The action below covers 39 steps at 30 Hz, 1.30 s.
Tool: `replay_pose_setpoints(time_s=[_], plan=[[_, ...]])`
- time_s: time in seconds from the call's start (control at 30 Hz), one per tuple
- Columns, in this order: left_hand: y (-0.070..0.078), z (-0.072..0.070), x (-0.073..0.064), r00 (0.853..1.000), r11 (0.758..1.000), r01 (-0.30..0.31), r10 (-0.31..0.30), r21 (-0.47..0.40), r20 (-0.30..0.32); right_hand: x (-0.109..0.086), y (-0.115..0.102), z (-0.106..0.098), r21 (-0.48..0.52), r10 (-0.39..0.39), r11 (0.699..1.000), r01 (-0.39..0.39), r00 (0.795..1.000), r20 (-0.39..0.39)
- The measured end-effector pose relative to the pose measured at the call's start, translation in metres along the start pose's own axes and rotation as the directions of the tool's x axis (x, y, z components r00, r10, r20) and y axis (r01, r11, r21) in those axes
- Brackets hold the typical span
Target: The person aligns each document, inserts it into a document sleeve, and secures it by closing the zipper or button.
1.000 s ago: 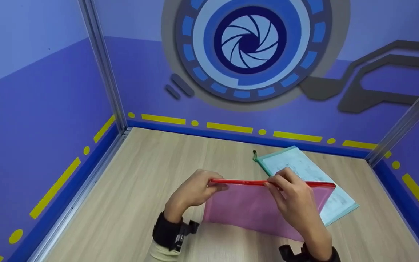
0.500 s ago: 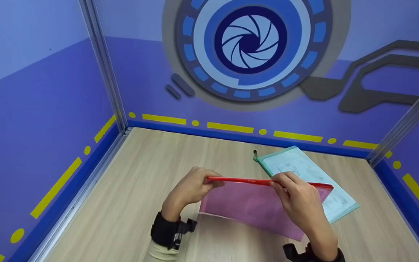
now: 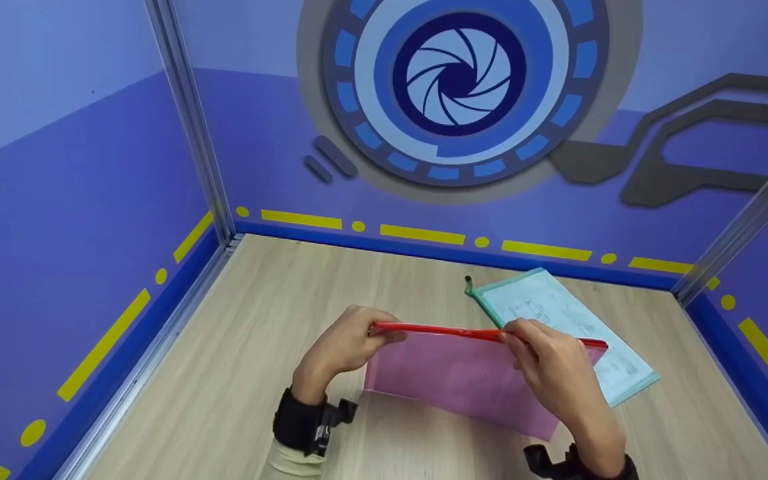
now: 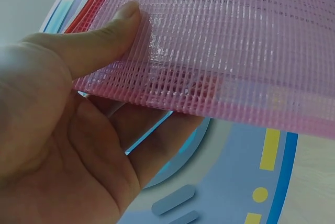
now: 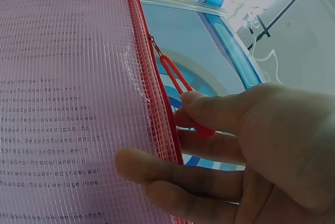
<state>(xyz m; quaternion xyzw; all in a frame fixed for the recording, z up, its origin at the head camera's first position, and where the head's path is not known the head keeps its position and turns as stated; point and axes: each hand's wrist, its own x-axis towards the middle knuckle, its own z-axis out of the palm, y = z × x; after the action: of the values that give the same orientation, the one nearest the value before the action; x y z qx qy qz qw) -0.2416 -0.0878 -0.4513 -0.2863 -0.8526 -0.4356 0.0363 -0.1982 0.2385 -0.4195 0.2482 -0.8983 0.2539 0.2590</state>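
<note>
A pink mesh zipper pouch with a red zip is held up, its lower edge tilted towards the person. My left hand pinches its left end, the thumb lying flat on the mesh in the left wrist view. At the zip's right part, my right hand pinches a red pull cord between thumb and forefinger; its other fingers lie against the pouch. The cord hangs from a small slider partway along the zip. Printed text on paper shows through the mesh.
Behind the right hand, a teal zipper pouch with papers inside lies flat on the wooden table. Blue and purple panels enclose the table at the back and sides, with metal posts at the corners.
My right hand has slid to the right along the zip. My left hand and the pink pouch have shifted slightly left. The teal pouch has stayed put.
</note>
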Motion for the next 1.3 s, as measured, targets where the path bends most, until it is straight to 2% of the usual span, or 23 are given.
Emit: replay_pose_setpoints(time_s=[0.23,0.5,1.3], plan=[[0.001,0.001,-0.001,1.000,1.000,-0.011,0.011,-0.005,0.008,-0.001,0.009,-0.001,0.031,-0.026,0.999,0.027,1.000,-0.011],[-0.004,-0.003,-0.002,0.999,0.999,-0.046,0.046,-0.001,-0.013,-0.002,0.012,-0.004,0.014,-0.019,1.000,0.020,1.000,-0.021],[-0.007,-0.010,-0.005,0.999,1.000,-0.028,0.027,-0.012,-0.032,-0.002,0.014,-0.011,-0.008,0.009,1.000,-0.009,1.000,-0.003]])
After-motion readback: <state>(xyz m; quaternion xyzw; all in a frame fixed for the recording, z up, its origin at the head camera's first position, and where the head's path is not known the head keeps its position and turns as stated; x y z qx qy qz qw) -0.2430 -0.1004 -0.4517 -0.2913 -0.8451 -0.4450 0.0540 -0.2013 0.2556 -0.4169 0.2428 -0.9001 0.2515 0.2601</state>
